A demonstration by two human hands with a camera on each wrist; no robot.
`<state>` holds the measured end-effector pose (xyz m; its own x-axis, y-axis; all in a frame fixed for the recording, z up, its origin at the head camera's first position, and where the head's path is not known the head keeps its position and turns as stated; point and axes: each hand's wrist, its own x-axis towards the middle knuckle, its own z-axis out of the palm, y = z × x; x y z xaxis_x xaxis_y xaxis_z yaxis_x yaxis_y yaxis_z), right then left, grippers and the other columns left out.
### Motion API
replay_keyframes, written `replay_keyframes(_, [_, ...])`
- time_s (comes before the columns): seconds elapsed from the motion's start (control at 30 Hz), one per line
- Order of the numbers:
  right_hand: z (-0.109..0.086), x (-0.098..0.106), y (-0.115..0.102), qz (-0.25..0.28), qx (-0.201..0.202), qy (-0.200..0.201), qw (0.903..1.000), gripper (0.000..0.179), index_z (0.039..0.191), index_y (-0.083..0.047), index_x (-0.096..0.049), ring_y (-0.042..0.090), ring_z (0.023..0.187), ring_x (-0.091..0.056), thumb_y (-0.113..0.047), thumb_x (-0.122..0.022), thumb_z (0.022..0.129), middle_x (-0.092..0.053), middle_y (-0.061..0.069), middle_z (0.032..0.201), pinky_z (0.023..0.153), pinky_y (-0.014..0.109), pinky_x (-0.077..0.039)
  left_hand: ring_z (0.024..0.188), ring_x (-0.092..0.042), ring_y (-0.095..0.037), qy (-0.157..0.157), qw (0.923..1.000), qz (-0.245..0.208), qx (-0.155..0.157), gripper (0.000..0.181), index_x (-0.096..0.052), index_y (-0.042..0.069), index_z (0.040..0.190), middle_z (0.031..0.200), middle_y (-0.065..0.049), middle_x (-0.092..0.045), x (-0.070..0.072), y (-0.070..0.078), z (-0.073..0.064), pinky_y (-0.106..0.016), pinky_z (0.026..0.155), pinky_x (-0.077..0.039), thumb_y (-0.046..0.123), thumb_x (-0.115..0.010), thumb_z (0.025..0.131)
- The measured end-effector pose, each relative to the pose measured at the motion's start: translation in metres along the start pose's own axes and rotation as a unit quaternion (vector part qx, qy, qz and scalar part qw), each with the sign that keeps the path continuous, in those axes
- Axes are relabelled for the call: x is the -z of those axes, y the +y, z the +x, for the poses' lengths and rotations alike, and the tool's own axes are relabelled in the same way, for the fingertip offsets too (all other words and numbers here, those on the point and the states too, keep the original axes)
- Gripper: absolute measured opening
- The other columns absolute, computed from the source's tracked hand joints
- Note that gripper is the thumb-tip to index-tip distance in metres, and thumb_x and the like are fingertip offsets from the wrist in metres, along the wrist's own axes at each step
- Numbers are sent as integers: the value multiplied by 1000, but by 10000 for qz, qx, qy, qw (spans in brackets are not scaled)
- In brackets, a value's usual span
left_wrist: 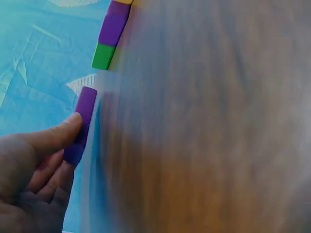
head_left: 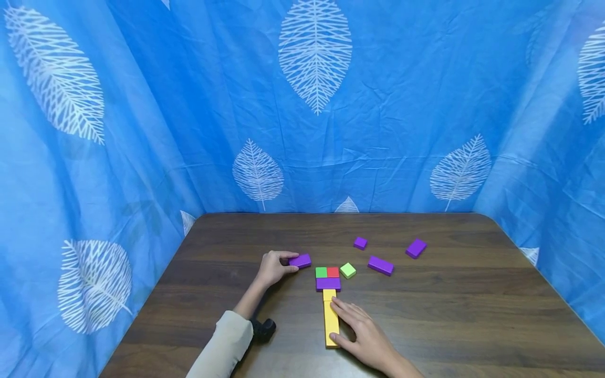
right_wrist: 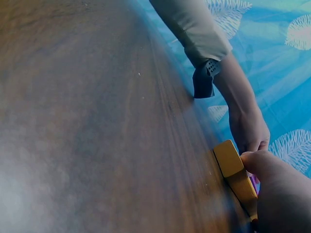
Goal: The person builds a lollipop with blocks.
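My left hand (head_left: 272,269) pinches a purple block (head_left: 300,261) between thumb and fingers, left of a row of blocks. The left wrist view shows the thumb (left_wrist: 65,132) on one face of that block (left_wrist: 86,107). In the row, a green block (head_left: 321,272) and a red block (head_left: 333,272) lie side by side against another purple block (head_left: 328,284). Below come a small yellow block (head_left: 329,295) and a long yellow block (head_left: 331,325). My right hand (head_left: 364,336) touches the yellow blocks' right side with thumb and fingertips, fingers fairly straight.
A light green block (head_left: 347,270) lies just right of the red one. Farther right are a small purple block (head_left: 360,243), a long purple block (head_left: 381,265) and another purple block (head_left: 416,249). A blue leaf-patterned curtain (head_left: 392,105) surrounds the wooden table (head_left: 463,315).
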<state>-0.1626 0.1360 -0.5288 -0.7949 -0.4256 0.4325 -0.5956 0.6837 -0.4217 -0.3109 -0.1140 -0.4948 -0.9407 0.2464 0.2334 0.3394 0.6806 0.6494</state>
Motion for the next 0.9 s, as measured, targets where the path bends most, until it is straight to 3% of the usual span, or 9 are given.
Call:
replay_keyframes(0.6, [0,0,-1,-9,5,3,10000,60,131,-10,-53,22,122,-47,-46,-62,85,-48,2,136,100,43,-36,87,-62,-19,85,9998,-74,-148,38,-72,7,104,99,-8,-68,-5,3,-22,-27,68,-50,19,-82,69])
replay_keyframes(0.9, [0,1,1,118,-88,-95,9998,60,131,-10,-52,21,123,-45,-47,-61,85,-46,1,138,102,43,-34,68,-58,-10,173,9997,-163,-106,42,-70,4,103,84,-3,-63,-10,5,-31,-19,59,-48,23,-83,67])
